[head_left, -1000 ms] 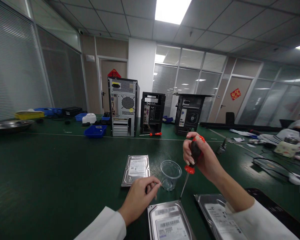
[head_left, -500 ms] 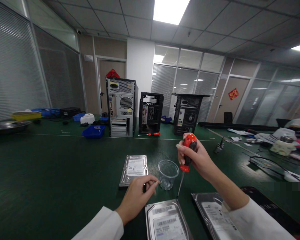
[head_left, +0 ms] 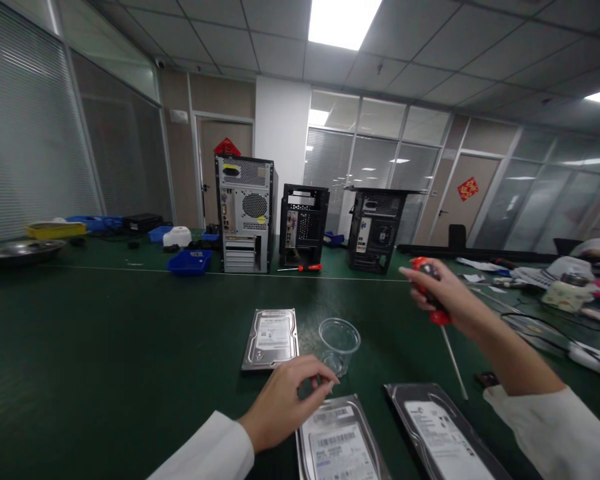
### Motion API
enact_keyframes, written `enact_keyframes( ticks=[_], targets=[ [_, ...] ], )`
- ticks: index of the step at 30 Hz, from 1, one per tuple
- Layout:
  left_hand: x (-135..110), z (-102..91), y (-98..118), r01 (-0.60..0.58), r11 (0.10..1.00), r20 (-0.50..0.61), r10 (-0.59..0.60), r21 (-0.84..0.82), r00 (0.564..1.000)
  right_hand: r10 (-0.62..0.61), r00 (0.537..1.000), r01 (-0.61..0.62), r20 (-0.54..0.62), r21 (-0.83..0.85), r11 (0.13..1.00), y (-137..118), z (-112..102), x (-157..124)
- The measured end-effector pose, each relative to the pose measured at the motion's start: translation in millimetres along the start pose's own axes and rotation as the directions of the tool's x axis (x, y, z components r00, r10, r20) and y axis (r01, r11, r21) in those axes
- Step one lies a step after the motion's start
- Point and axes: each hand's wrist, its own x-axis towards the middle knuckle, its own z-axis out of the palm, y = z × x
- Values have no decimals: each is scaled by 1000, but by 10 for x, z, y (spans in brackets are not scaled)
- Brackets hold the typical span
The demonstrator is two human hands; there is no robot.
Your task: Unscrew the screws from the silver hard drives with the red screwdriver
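My right hand (head_left: 443,293) grips a red-and-black screwdriver (head_left: 440,318) in the air, its shaft slanting down to the right above the right-hand hard drive (head_left: 440,427). Over the top edge of the near hard drive (head_left: 337,443), my left hand (head_left: 295,397) has thumb and fingers pinched together. Whatever the pinch holds, if anything, is too small to make out. Just beyond those fingertips stands a clear plastic cup (head_left: 339,343). Another hard drive (head_left: 273,337) lies label up behind my left hand.
Three computer cases, a silver one (head_left: 245,213), a black one (head_left: 304,227) and another black one (head_left: 377,230), stand at the back. A second screwdriver (head_left: 307,268) and a blue tray (head_left: 190,262) lie before them. Cables (head_left: 535,320) clutter the right side of the green table (head_left: 105,347).
My right hand has carried the screwdriver to the right, its tip leaving the near hard drive's top edge. My left hand has shifted right and slightly down, over that drive.
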Motion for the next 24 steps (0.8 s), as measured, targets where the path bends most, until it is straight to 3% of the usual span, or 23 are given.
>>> enact_keyframes(
  ticks=[2,4,8,11,15,24],
  targets=[
    [-6,43,31,-16,1000,23,16,0,1000,116,987,-90,112,-213,973,297,53,43],
    [-14,82,41,-12,1000,13,12,15,1000,179,968,-96,175,-400,911,564,153,73],
    [-35,117,21,5,1000,-26,-4,27,1000,140,929,105,343,-607,787,867,334,71],
    [-47,123,1,-25,998,-75,29,52,997,114,872,265,477,-654,709,945,415,26],
    [-67,143,-8,-91,988,-99,104,123,990,114,815,386,569,-679,625,995,476,-18],
    [-139,115,62,-171,967,-60,186,191,981,125,761,482,637,-684,548,973,480,-18]
  ],
)
